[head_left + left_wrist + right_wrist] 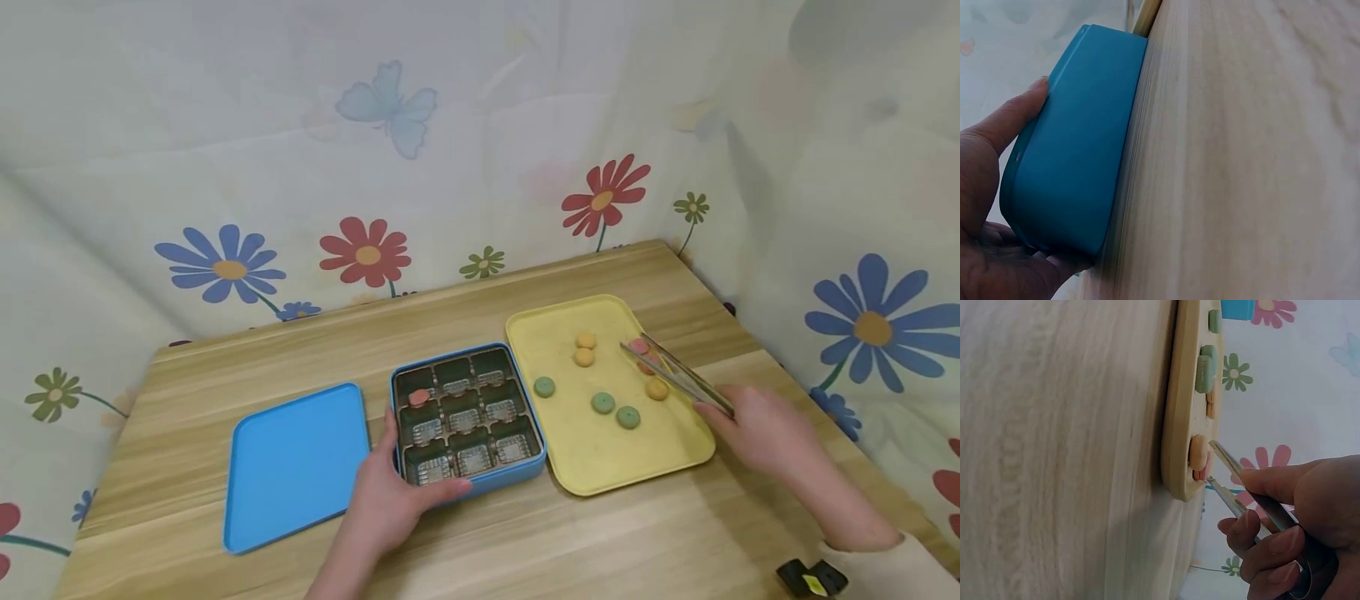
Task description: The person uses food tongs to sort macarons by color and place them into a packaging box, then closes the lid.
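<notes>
My left hand (390,496) grips the near left corner of a blue box (498,478), thumb along its front wall and fingers along its left side. Inside the box sits a dark divided insert (450,438); one pink macaron (419,397) lies in its far left compartment. My right hand (772,433) holds metal tongs (1275,512) over the yellow tray (600,462). The spread tong tips stand on either side of pink macarons (639,346) at the tray's right side. A yellow macaron (1199,452) lies close to them.
Further left on the tray are two more yellow macarons (584,357) and three green macarons (603,402). A flat blue lid (296,467) lies on the wooden table (465,554) left of the box. Flowered cloth walls (480,158) stand behind and beside the table.
</notes>
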Tool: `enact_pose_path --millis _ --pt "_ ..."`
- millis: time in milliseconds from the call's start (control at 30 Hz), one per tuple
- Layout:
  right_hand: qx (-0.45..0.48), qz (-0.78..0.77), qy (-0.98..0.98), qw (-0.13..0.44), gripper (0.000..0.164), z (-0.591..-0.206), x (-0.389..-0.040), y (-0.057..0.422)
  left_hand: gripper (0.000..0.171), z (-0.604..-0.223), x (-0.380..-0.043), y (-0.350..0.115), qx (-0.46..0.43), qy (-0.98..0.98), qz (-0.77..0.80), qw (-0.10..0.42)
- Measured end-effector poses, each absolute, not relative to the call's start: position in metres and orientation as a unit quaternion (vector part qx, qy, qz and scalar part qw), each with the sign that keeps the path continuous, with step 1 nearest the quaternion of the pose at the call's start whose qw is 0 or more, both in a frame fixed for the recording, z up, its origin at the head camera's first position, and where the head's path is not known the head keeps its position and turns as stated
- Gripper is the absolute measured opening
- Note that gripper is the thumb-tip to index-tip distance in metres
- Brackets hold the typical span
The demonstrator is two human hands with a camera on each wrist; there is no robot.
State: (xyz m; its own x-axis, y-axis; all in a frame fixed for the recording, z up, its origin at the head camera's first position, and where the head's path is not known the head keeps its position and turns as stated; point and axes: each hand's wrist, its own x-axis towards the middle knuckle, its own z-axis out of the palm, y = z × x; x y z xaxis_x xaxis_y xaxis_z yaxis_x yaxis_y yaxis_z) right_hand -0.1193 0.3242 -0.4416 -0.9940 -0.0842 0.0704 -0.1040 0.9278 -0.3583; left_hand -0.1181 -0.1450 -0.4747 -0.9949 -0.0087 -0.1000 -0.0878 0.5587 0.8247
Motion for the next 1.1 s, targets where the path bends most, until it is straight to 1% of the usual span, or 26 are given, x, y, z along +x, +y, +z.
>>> enact_pose_path --millis 67,300,733,867,1100 --pt "0.056 0.178 -0.982 0.028 0.043 -0.443 -0.119 0.325 0.159 -0.474 -0.117 -0.146 -0.028 0.885 0.464 0.041" --pt "0.046 0.184 -0.982 -0.004 0.045 -0.442 -0.122 0.323 0.159 -0.475 -0.118 -0.147 -0.025 0.884 0.464 0.039" --pt "0.047 0.194 -0.980 -0.013 0.042 -0.438 -0.122 0.320 0.160 -0.474 -0.117 -0.146 -0.028 0.887 0.459 0.038" --pt "0.052 0.201 -0.978 0.001 0.041 -0.431 -0.121 0.318 0.160 -0.474 -0.117 -0.146 -0.028 0.884 0.465 0.038" --pt "0.080 0.204 -0.974 0.053 0.038 -0.415 -0.119 0.313 0.161 -0.473 -0.117 -0.145 -0.033 0.885 0.463 0.042"
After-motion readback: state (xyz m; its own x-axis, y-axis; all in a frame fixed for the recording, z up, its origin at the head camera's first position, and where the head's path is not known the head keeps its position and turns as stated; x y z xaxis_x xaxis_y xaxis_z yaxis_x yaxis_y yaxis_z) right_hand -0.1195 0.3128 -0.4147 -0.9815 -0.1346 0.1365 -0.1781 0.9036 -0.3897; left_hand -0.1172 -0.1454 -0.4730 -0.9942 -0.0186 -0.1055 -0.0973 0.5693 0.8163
